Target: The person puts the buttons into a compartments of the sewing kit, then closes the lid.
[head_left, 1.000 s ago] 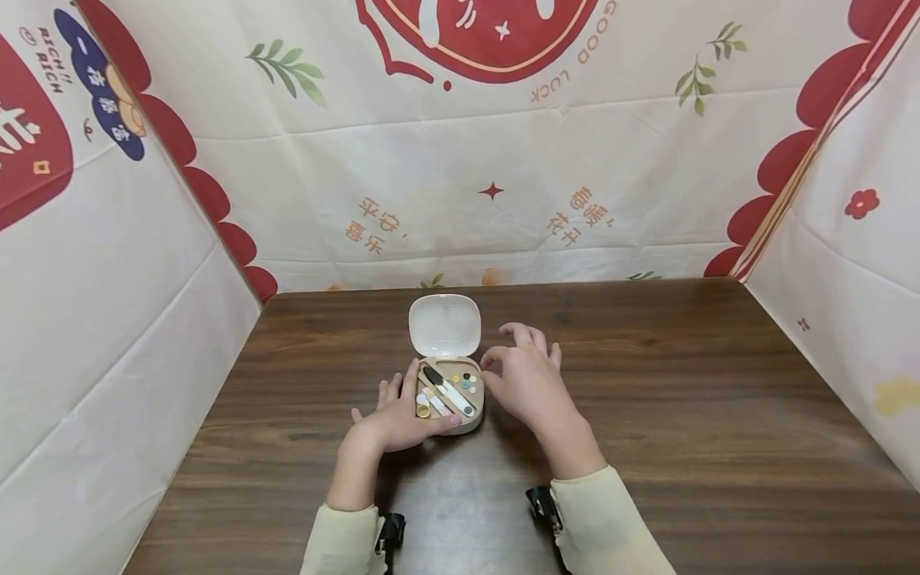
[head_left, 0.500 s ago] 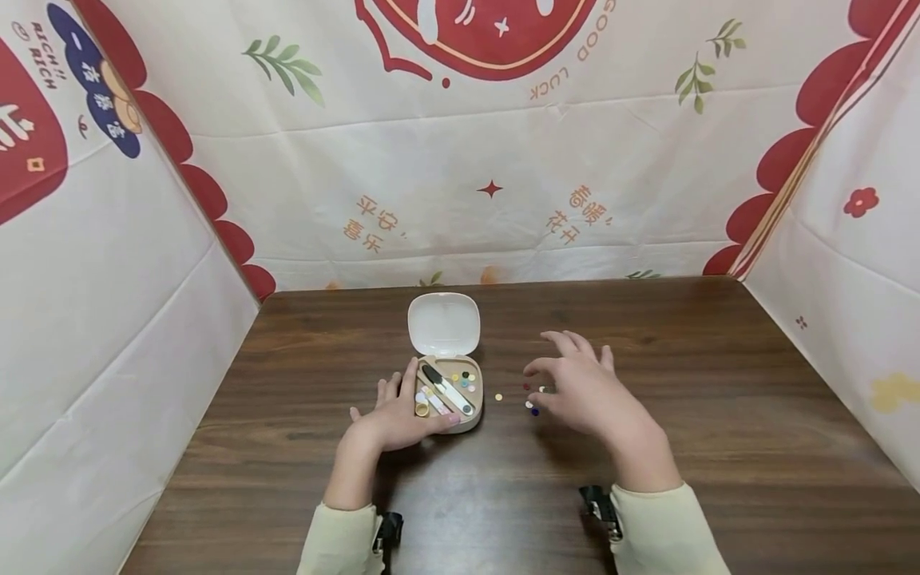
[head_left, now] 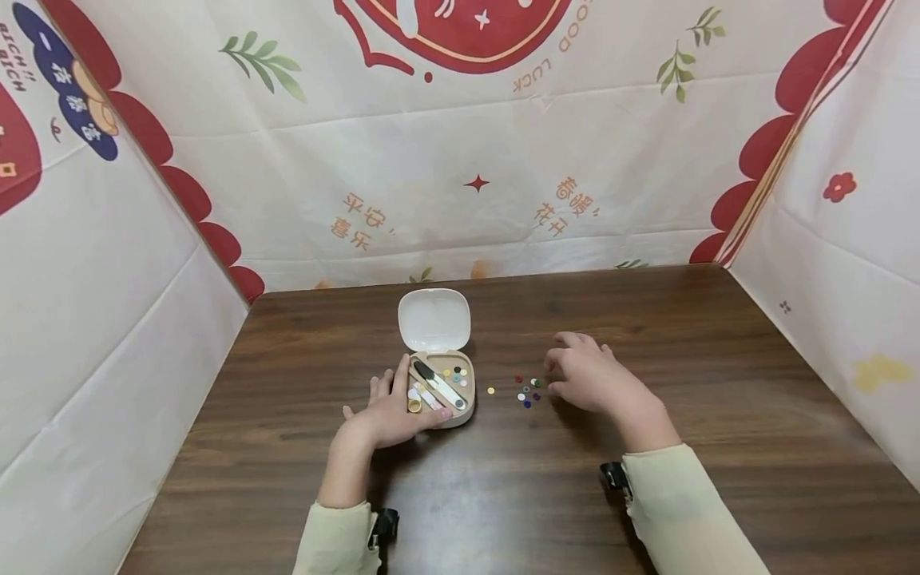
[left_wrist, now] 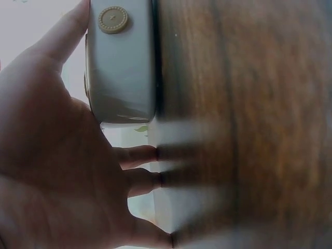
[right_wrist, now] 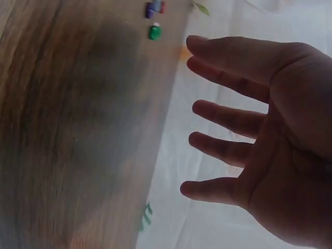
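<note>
A small beige sewing box (head_left: 463,415) stands on the table with its white lid (head_left: 434,319) raised. My left hand (head_left: 388,417) rests against its left side, index finger along the edge and thumb across the front corner; the other fingers spread onto the table. Inside lie thread snips (head_left: 444,389), a gold thimble (head_left: 414,406) and several buttons (head_left: 456,378). The box's round front clasp (left_wrist: 113,19) shows in the left wrist view. To the right, my right hand (head_left: 592,375) hovers with nothing in it, fingertips just beyond several loose coloured buttons (head_left: 527,404).
A single yellow button (head_left: 491,390) lies between the box and the loose group. The brown wooden table (head_left: 503,503) ends at a printed white cloth (head_left: 417,184) behind, with more cloth at both sides. A green button (right_wrist: 155,32) shows near the right thumb in the right wrist view.
My right hand has moved from the box's right side to the right, and loose buttons now show on the table there. My left hand has stayed on the box. The head view has shifted slightly.
</note>
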Tool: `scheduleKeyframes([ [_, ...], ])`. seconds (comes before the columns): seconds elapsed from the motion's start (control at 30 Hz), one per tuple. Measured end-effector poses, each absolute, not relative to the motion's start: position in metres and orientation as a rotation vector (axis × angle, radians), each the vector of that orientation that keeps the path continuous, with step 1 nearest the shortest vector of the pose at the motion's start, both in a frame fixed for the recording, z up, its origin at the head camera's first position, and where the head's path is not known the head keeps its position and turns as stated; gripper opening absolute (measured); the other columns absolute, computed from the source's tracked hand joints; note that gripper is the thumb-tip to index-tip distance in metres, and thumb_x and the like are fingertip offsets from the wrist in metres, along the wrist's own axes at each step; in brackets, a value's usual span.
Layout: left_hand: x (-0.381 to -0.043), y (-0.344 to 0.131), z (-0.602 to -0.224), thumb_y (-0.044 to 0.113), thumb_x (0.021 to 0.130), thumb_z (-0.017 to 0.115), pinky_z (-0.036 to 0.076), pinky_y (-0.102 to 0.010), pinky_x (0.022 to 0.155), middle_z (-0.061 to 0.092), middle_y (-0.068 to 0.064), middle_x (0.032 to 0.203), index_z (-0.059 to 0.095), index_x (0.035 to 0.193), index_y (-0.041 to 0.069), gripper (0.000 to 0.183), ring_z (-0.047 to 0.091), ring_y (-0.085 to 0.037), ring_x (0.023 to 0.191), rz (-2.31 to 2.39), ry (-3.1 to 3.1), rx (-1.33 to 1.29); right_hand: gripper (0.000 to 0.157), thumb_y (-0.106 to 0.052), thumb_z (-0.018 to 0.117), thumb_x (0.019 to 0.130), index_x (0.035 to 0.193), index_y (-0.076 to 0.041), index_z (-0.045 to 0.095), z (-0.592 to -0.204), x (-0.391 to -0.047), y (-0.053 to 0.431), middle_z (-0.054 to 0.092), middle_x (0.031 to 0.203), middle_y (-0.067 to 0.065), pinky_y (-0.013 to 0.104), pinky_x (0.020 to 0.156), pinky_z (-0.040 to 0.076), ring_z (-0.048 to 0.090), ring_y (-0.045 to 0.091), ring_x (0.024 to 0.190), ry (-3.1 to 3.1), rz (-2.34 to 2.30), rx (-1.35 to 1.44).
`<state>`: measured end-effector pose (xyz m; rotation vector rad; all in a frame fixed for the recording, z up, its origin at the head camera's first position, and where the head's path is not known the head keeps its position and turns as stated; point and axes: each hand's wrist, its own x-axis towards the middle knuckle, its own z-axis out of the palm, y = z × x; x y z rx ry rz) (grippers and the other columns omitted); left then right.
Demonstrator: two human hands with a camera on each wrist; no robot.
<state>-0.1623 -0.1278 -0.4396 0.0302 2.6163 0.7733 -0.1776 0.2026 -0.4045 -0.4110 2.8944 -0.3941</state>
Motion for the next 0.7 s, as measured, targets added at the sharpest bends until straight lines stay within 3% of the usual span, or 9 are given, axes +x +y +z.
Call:
scheduleKeyframes([
  [0.23, -0.173, -0.134, -0.464, 0.098, 0.068, 0.066, -0.006, -0.089, 0.116, 0.008, -0.014, 0.181, -0.007, 0.171, 0.041, 0.139, -0.002, -0.037, 0.169, 0.777, 2.614, 0.015, 0.014, -0.024, 0.076, 0.099, 0.109, -0.015, 0.074, -0.417, -0.188, 0.187, 0.043, 0.163, 0.025, 0.090, 0.103, 0.034, 0.037, 0.055, 0.151, 2.912, -0.246, -0.484],
  [0.5, -0.160, -0.129, -0.440, 0.081, 0.082, 0.070, -0.001, -0.090, 0.116, 0.012, -0.019, 0.180, -0.003, 0.172, 0.035, 0.125, 0.003, -0.043, 0.168, 0.769, 2.619, 0.027, 0.027, -0.025, 0.072, 0.102, 0.123, -0.008, 0.073, -0.426, -0.193, 0.184, 0.046, 0.159, 0.025, 0.087, 0.100, 0.040, 0.042, 0.055, 0.148, 2.902, -0.156, -0.480],
  [0.7, -0.161, -0.129, -0.439, 0.085, 0.080, 0.069, -0.003, -0.090, 0.115, 0.012, -0.019, 0.180, -0.002, 0.172, 0.036, 0.127, 0.004, -0.043, 0.168, 0.787, 2.621, 0.029, 0.022, -0.026, 0.071, 0.103, 0.116, -0.009, 0.074, -0.430, -0.195, 0.183, 0.049, 0.155, 0.022, 0.088, 0.101, 0.038, 0.043, 0.051, 0.147, 2.897, -0.129, -0.476],
])
